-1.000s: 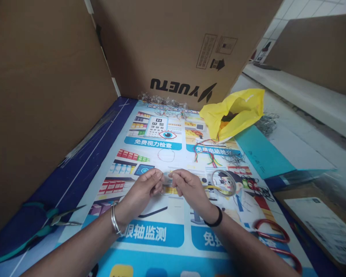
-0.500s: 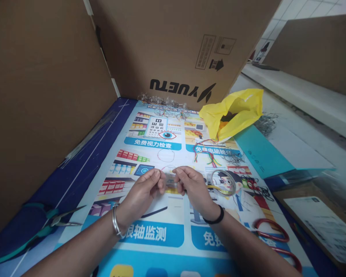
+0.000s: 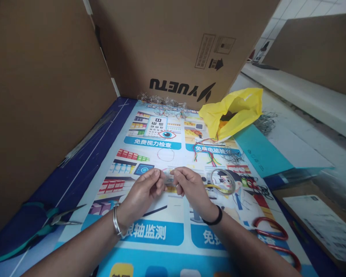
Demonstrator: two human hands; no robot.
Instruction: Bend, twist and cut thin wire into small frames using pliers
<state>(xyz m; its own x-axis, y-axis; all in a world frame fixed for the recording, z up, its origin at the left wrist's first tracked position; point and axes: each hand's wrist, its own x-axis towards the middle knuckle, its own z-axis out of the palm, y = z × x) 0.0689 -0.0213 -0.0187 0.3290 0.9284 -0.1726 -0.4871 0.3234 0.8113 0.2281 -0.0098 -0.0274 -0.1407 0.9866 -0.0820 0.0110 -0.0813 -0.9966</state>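
Observation:
My left hand and my right hand are held close together over the printed poster. Thumb and fingers are pinched on each, with a small gap between the two. A faint, thin strand seems to show between the fingertips, too fine to name. Just beyond them, a thin pinkish loop lies on the poster. Right of my right hand sits a round clear dish, with something yellow running from it toward my fingers. Red, green and yellow cords lie farther back.
Pliers lie at left, red-handled scissors at right. A yellow bag stands open at back right, near a blue folder. Black cords and tangled clear strands lie about. Cardboard walls enclose the back and left.
The fingers of my right hand have shifted slightly, and its pinch has moved a touch left toward my left hand. My left hand has hardly moved.

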